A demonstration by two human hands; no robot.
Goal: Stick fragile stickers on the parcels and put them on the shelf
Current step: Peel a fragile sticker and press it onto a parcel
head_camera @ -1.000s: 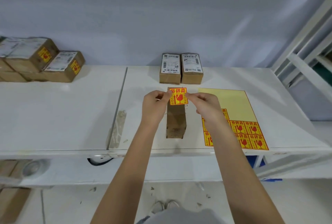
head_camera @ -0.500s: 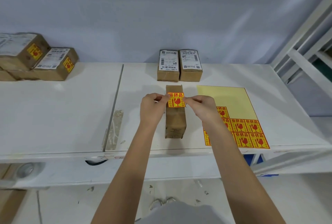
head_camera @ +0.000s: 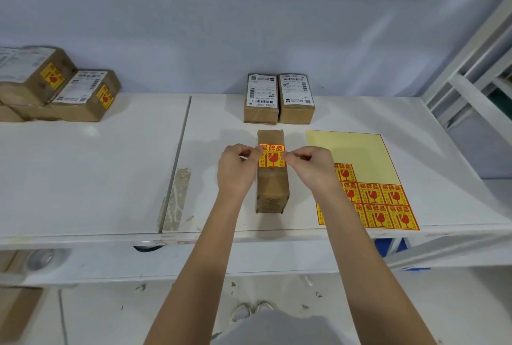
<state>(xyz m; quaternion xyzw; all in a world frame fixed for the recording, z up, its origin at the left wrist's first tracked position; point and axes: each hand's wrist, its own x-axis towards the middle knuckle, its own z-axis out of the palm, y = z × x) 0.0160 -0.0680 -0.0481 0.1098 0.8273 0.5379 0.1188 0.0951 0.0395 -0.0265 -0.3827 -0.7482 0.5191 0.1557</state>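
On the white table [head_camera: 277,112], a fragile sticker [head_camera: 271,156] is being pinched by the fingers of left hand [head_camera: 235,167] and right hand [head_camera: 310,166] over the parcel [head_camera: 273,189]; uneven lowering is risking creases or skew.

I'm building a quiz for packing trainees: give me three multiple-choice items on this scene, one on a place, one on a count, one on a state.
1. Where does the yellow sticker sheet lie relative to the long brown cardboard parcel?
A. To its right
B. To its left
C. Under it

2. How many white-labelled brown parcels stand side by side by the wall behind it?
A. One
B. Two
C. Four

3. How is the orange-and-red fragile sticker held?
A. By the left hand alone
B. Lying untouched
C. Pinched by both hands

Answers: 1 A, the sheet lies on the white table right of the parcel. 2 B, two stand together. 3 C, left hand and right hand each pinch an edge.
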